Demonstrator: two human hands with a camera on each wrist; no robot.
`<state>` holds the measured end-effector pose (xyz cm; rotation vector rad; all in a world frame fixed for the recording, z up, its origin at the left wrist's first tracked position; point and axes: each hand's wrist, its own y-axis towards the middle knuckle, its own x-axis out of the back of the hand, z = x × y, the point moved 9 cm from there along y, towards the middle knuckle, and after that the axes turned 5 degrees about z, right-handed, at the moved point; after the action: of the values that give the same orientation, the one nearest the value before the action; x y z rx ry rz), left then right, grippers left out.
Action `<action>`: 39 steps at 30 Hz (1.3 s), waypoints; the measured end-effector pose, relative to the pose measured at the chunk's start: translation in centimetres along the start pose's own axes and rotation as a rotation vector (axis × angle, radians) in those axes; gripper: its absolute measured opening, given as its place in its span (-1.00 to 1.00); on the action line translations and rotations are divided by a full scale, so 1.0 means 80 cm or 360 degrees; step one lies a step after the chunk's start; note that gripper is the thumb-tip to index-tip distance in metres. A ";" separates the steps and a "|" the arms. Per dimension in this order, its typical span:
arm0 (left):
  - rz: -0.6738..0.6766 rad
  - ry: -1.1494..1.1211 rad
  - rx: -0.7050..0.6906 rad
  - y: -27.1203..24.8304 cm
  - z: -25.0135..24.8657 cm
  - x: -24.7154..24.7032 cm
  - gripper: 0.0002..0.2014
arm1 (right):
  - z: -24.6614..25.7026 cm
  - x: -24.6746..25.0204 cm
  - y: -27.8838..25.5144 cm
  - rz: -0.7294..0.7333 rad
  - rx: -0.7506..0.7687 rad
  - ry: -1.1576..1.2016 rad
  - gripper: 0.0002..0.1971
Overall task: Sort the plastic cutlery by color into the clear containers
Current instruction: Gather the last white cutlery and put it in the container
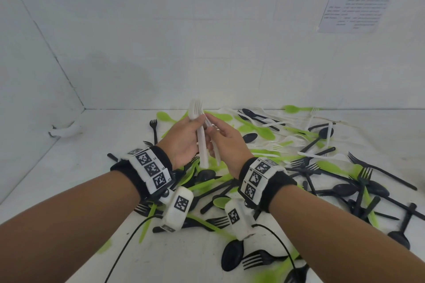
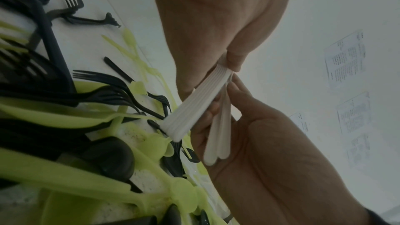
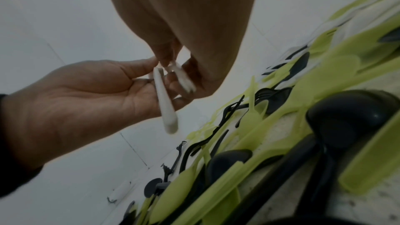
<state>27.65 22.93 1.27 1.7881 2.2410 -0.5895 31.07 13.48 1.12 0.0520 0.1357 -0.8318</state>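
— What are you holding above the pile?

— White forks (image 1: 199, 126), a stacked bundle of them, upright with tines at the top. My left hand (image 1: 181, 142) grips the bundle round its handles; the ribbed edges of the nested handles show in the left wrist view. My right hand (image 1: 226, 145) pinches a few more white pieces (image 2: 218, 136) just beside the bundle, touching it.

— Why hold them that way?

— I judge I'm squaring same-coloured pieces into one stack, so they go into a container together. Both hands hang over the heap, clear of it.

— And the rest?

— Green cutlery (image 1: 259, 131) and black cutlery (image 1: 322, 135) lie tangled with more white pieces on the white surface (image 1: 69, 179), spread below and right of my wrists. No clear container shows in any view, so most of the sorting looks undone.
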 end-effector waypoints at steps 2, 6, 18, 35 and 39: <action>-0.0042 -0.0036 -0.0019 0.000 -0.001 0.003 -0.80 | -0.004 0.011 0.003 -0.0117 -0.0010 0.0091 -0.63; -0.0223 -0.0001 -0.0036 0.001 -0.001 0.019 -0.70 | -0.005 0.027 0.004 -0.0283 0.0034 0.0030 -0.67; -0.0130 0.0009 -0.0098 -0.004 -0.009 -0.018 -0.72 | 0.004 0.004 0.003 -0.0275 0.0173 -0.0120 -0.69; 0.0173 0.0016 0.0098 -0.007 -0.003 -0.025 -0.67 | 0.008 -0.013 -0.003 0.0026 -0.0032 -0.0044 -0.44; 0.0107 0.0264 0.0154 -0.004 -0.002 -0.011 -0.65 | -0.005 0.002 0.005 0.0032 -0.0151 -0.0016 -0.42</action>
<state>27.57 22.12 1.81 2.0198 2.2824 -0.5652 31.48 13.67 0.70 -0.0396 0.1649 -0.8042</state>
